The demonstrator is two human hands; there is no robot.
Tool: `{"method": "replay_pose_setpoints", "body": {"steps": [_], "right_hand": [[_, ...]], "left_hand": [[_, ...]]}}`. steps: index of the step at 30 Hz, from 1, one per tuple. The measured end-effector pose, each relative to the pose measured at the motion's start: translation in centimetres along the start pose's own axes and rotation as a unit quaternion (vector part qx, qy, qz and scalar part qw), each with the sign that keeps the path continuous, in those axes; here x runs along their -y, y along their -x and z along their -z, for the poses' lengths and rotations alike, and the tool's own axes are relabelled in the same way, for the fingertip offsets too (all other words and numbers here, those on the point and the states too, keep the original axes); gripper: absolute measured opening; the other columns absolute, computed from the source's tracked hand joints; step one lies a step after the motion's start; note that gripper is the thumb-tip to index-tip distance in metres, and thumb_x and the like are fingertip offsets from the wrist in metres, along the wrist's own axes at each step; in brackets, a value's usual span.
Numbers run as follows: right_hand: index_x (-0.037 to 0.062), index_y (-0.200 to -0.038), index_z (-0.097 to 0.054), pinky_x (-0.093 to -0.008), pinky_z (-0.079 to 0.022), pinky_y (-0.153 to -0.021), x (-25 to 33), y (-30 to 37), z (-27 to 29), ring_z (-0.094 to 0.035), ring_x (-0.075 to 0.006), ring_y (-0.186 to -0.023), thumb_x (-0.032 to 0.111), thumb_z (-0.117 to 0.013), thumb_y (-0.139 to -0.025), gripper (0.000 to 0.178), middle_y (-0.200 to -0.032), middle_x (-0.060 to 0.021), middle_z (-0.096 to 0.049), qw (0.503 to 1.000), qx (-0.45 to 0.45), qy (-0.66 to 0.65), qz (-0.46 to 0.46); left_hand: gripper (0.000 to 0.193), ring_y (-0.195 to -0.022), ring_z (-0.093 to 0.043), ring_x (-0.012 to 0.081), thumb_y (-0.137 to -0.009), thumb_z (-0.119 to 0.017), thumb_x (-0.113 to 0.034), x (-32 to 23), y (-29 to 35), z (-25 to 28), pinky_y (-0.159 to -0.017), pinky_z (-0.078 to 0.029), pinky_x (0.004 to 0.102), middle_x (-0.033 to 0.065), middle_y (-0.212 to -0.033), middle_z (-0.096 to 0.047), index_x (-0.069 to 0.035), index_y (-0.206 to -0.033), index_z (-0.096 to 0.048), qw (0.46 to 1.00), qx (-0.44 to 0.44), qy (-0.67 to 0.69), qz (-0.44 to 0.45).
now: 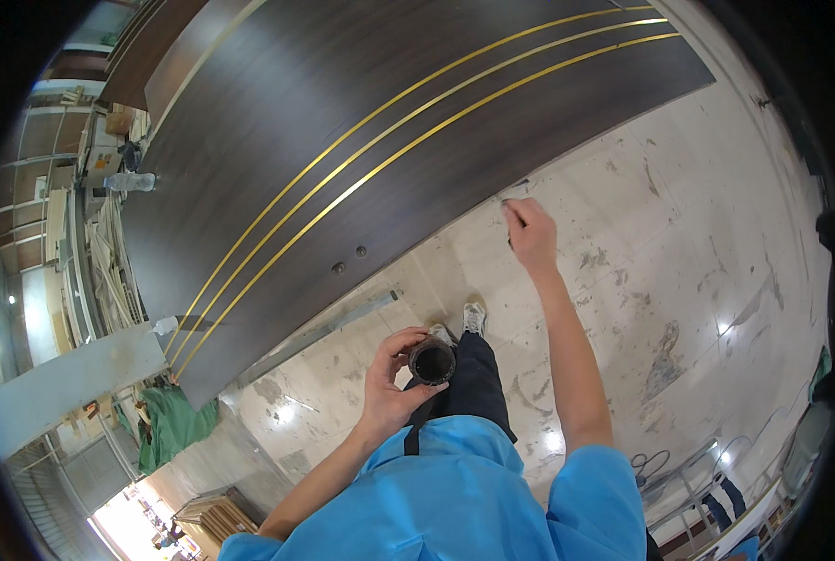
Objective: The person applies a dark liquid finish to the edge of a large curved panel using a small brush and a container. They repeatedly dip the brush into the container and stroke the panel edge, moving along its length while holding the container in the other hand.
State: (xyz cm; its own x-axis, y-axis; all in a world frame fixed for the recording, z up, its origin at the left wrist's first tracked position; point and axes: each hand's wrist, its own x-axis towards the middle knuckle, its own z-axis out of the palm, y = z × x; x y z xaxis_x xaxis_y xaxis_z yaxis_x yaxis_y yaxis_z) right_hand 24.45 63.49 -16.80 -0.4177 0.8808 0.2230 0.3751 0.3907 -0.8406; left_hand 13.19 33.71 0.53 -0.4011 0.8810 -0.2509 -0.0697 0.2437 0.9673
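Dark panel: three gold strips already set; work judged under way near lower edge, remainder not shown. Left hand: arm bent, grip curled round dark cup, mouth upward. Right hand: arm outstretched near panel's edge; fingers bunched, cannot tell whether anything pinched.

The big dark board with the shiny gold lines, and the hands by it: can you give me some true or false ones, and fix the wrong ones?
1. The left hand holds a round, open-topped container. True.
2. The right hand holds that container too. False: the right hand is apart from it, near the board's edge.
3. The dark brown board has three gold stripes. True.
4. The person's shirt is red. False: it is bright blue.
5. A clear plastic bottle is at the board's left edge in the picture. True.
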Motion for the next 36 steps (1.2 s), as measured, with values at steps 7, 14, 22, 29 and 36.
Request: {"method": "replay_pose_setpoints", "body": {"steps": [7, 14, 22, 29, 36], "right_hand": [[0.0049, -0.101, -0.075, -0.0416, -0.054, -0.074, -1.9, -2.5, 2.1, -0.069, -0.0355, -0.084, 0.014, -0.072, -0.094, 0.012, -0.095, -0.0153, -0.071, 0.99, -0.133, 0.01, -0.054], [0.0092, -0.098, -0.074, -0.0417, -0.054, -0.069, 3.0, 2.8, -2.5, -0.069, -0.0355, -0.083, 0.013, -0.072, -0.092, 0.007, -0.091, -0.011, -0.069, 0.999, 0.02, -0.024, -0.026], [0.0092, -0.099, -0.075, -0.0432, -0.055, -0.071, 4.5, 3.0, -3.2, -0.068, -0.0357, -0.081, 0.012, -0.071, -0.093, 0.008, -0.091, -0.0107, -0.069, 0.996, 0.009, -0.069, -0.047], [0.0056, -0.099, -0.074, -0.0419, -0.054, -0.07, 5.8, 5.2, -4.8, -0.069, -0.0343, -0.08, 0.012, -0.071, -0.094, 0.008, -0.09, -0.0131, -0.069, 0.996, 0.074, -0.035, -0.033], [0.0028, -0.099, -0.074, -0.0381, -0.052, -0.068, 5.3, 5.2, -5.3, -0.067, -0.0293, -0.075, 0.008, -0.073, -0.094, 0.007, -0.089, -0.0129, -0.069, 0.996, -0.029, -0.071, -0.052]], "left_hand": [[0.077, -0.137, -0.055, 0.024, -0.072, -0.088, 0.01, -0.1, -0.1, 0.0, -0.116, -0.044, 0.0414, 0.0131, -0.151, -0.052, -0.009, -0.138, -0.053, 1.0, 0.0, -0.01, 0.012], [0.076, -0.138, -0.054, 0.024, -0.072, -0.087, 0.01, -0.3, -0.7, -0.5, -0.117, -0.043, 0.042, 0.0129, -0.151, -0.052, -0.009, -0.137, -0.054, 1.0, 0.005, 0.003, 0.002], [0.076, -0.137, -0.054, 0.0239, -0.072, -0.088, 0.008, -0.3, -0.5, 0.0, -0.118, -0.042, 0.0416, 0.0126, -0.151, -0.052, -0.009, -0.137, -0.054, 1.0, -0.002, -0.007, 0.006], [0.071, -0.131, -0.06, 0.0232, -0.074, -0.089, 0.003, 0.0, -0.3, 0.1, -0.107, -0.049, 0.0391, 0.0102, -0.148, -0.057, -0.009, -0.137, -0.058, 1.0, -0.027, 0.005, -0.01], [0.071, -0.13, -0.061, 0.0227, -0.074, -0.089, 0.002, -0.2, -0.1, 0.1, -0.106, -0.049, 0.0382, 0.0102, -0.148, -0.058, -0.009, -0.137, -0.058, 1.0, -0.03, -0.006, -0.006]]}}
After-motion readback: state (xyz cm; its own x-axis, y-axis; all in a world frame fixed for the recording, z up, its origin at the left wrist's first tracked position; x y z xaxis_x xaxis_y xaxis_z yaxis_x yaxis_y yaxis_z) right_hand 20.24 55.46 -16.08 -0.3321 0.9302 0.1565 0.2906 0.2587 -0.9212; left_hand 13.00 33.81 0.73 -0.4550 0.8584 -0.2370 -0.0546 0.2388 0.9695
